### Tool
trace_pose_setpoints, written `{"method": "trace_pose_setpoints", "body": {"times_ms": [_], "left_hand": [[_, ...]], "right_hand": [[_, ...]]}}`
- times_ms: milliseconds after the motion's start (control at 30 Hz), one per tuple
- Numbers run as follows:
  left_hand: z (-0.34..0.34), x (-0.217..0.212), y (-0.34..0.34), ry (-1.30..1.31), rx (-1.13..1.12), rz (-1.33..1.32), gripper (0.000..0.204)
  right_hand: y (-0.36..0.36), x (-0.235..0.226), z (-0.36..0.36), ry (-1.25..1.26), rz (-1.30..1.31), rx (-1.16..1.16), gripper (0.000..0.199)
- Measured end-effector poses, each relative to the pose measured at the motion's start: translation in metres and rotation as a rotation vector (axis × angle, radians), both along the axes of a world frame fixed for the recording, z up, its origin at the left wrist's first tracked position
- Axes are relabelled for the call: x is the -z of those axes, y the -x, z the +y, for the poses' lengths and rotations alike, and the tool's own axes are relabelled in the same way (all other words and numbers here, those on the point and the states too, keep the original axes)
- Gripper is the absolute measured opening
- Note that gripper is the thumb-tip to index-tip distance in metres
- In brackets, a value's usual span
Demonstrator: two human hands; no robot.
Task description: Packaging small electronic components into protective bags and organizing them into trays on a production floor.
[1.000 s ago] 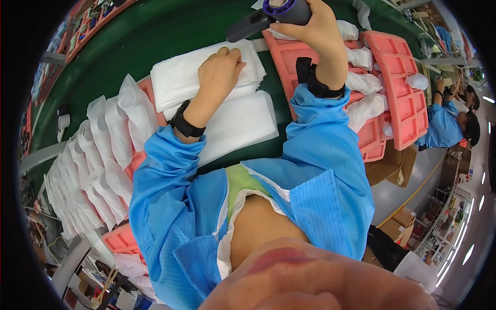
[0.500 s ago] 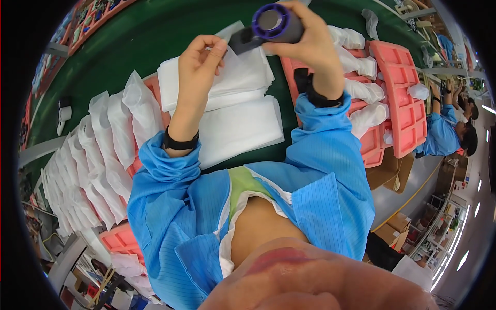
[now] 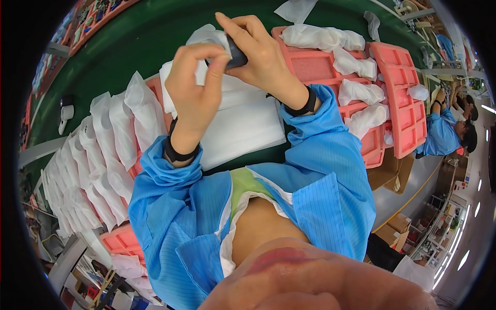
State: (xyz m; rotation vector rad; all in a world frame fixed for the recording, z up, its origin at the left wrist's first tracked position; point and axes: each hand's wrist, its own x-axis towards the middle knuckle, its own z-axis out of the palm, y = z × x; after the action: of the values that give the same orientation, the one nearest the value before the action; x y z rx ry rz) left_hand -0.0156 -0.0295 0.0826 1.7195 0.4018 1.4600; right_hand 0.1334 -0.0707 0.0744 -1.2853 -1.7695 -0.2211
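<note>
Over the far part of the stack, my right hand point(image 3: 266, 59) is closed around a dark grey hair dryer point(image 3: 236, 55). Only part of its dark body shows, between my two hands. A thin white bag point(image 3: 205, 35) rises behind my fingers and seems to cover the rest of the hair dryer. My left hand point(image 3: 195, 85) is closed, thumb and forefinger pinching at the bag next to the dark body. Below both hands lies a stack of flat white bags point(image 3: 243, 126).
Pink divided trays point(image 3: 315, 64) with white-wrapped items stand at the right. Many wrapped items point(image 3: 111, 124) lie in rows on pink trays at the left. A small dark-and-white device point(image 3: 65, 113) rests on the green table point(image 3: 139, 39). Co-workers point(image 3: 444, 134) sit far right.
My right hand has moved left and turned, bringing the hair dryer to my left hand. Its purple ring no longer shows, and white bag material now surrounds part of it.
</note>
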Motion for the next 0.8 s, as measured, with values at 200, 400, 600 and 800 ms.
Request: {"method": "trace_pose_setpoints", "body": {"times_ms": [200,400,600,800], "left_hand": [[-0.005,-0.005,-0.006,-0.479,-0.28,0.215,0.011],[-0.01,0.004,-0.013,-0.354,-0.221,0.235,0.013],[-0.009,0.001,-0.015,-0.301,-0.156,0.243,0.032],[0.017,0.004,-0.009,-0.399,-0.35,0.279,0.049]], "right_hand": [[-0.001,0.002,0.002,-0.011,0.013,0.08,0.08],[0.006,-0.024,-0.004,0.021,0.247,0.145,0.054],[-0.008,-0.005,0.003,0.059,0.484,0.02,0.059],[0.009,0.001,-0.009,0.25,0.748,-0.45,0.064]]}}
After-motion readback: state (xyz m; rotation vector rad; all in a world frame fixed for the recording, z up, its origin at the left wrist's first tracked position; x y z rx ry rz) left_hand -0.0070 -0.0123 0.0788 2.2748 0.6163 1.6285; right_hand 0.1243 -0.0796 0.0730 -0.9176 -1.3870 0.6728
